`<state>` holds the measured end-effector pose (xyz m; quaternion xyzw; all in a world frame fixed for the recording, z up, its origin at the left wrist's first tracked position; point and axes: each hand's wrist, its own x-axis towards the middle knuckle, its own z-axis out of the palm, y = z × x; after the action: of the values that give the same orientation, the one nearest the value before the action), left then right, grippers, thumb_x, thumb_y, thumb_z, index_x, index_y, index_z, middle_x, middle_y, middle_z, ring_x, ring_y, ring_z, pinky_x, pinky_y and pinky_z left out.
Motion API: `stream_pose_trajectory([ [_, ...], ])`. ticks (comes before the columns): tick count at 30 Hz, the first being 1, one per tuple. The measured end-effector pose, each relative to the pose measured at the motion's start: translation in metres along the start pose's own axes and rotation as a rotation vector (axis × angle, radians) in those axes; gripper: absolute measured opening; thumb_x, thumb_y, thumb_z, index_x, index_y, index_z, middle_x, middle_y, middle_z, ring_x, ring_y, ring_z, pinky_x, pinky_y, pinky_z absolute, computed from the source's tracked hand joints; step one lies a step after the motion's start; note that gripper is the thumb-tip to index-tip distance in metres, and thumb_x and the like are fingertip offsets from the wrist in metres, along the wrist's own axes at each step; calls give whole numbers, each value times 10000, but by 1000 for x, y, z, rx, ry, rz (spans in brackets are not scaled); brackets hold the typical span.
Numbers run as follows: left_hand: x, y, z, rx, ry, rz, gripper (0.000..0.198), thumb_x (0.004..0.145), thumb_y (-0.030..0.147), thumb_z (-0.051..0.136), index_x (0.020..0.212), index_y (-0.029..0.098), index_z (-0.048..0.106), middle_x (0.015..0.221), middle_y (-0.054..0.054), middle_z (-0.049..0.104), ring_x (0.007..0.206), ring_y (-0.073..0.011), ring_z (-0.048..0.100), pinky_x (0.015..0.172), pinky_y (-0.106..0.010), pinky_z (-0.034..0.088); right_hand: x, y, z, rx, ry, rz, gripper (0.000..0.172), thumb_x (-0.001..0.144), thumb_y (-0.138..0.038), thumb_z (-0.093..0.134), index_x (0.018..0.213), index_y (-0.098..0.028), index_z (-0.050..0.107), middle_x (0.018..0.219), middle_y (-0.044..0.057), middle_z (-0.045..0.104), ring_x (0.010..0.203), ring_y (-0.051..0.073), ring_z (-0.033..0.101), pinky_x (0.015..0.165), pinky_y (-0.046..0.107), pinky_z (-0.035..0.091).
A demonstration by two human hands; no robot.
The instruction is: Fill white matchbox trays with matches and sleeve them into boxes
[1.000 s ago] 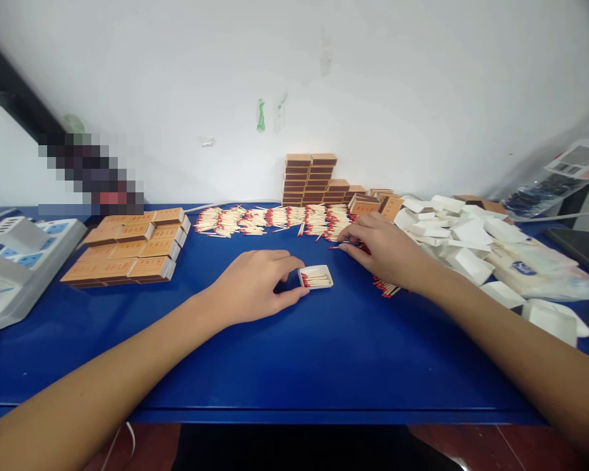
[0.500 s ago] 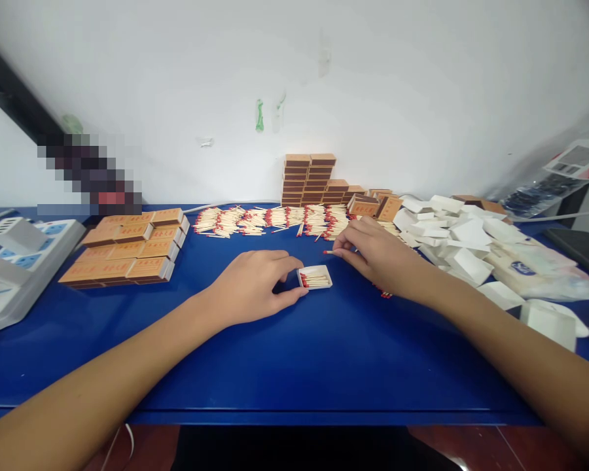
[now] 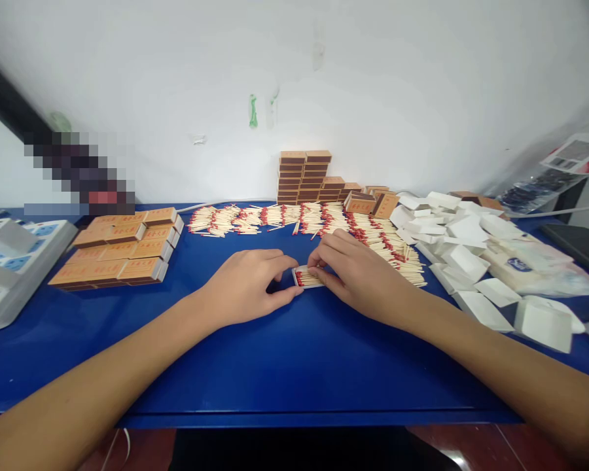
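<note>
A small white tray (image 3: 302,286) holding red-tipped matches lies on the blue table. My left hand (image 3: 250,284) grips its left end between thumb and fingers. Over the tray's right part is my right hand (image 3: 351,271), its fingers pressed together at the matches; whatever they pinch is hidden. Loose matches (image 3: 275,214) spread in a long band behind both hands and continue to the right, beyond my right hand.
Filled matchboxes (image 3: 122,252) lie in rows at the left, beside a white power strip (image 3: 39,261). Brown box sleeves (image 3: 304,176) are stacked against the wall. At the right are white trays (image 3: 466,261), a tissue pack (image 3: 535,268) and a black object (image 3: 576,242).
My right hand has moved left and slightly down, from beside the tray to over it. The match that showed in its fingertips is no longer visible. My left hand stays at the tray.
</note>
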<state>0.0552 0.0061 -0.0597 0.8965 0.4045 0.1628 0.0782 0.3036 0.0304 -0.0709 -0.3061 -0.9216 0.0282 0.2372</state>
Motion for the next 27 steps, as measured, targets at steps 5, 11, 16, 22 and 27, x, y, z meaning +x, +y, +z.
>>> stream_pose_trajectory([
  [5, -1, 0, -1, -25, 4, -1, 235, 1000, 354, 725, 1176, 205, 771, 886, -7, 712, 727, -157, 635, 672, -284, 448, -4, 9, -7, -1, 10, 58, 116, 1049, -215, 590, 949, -243, 642, 975, 97, 684, 985, 292, 632, 837, 432, 510],
  [11, -2, 0, 0, -33, 1, -2, 226, 1006, 344, 724, 1173, 202, 779, 884, -5, 703, 741, -159, 639, 689, -294, 453, -6, 15, -5, 96, -62, 122, 94, 1046, -237, 601, 971, -237, 658, 987, 85, 684, 942, 261, 646, 817, 415, 526],
  [16, -2, 0, 0, -33, -6, -9, 241, 1003, 351, 727, 1187, 202, 776, 887, -3, 702, 745, -163, 637, 684, -301, 449, -4, 12, -2, 135, -68, 110, 142, 1065, -268, 578, 971, -243, 681, 984, 86, 691, 943, 263, 653, 815, 412, 525],
  [22, -2, -1, -2, 7, -32, -51, 343, 1022, 421, 718, 1286, 206, 761, 965, -28, 703, 809, -185, 668, 716, -314, 473, -2, 37, -5, -116, 92, 87, 164, 1053, -269, 577, 1045, -206, 728, 1038, 144, 688, 1036, 336, 611, 922, 500, 519],
  [27, -2, 0, -2, 29, -54, -56, 346, 1027, 423, 716, 1280, 193, 767, 998, -40, 703, 862, -203, 684, 735, -333, 485, -6, 66, -4, -263, 33, 134, 243, 1040, -289, 567, 1073, -171, 777, 1005, 165, 663, 1035, 368, 579, 917, 530, 512],
])
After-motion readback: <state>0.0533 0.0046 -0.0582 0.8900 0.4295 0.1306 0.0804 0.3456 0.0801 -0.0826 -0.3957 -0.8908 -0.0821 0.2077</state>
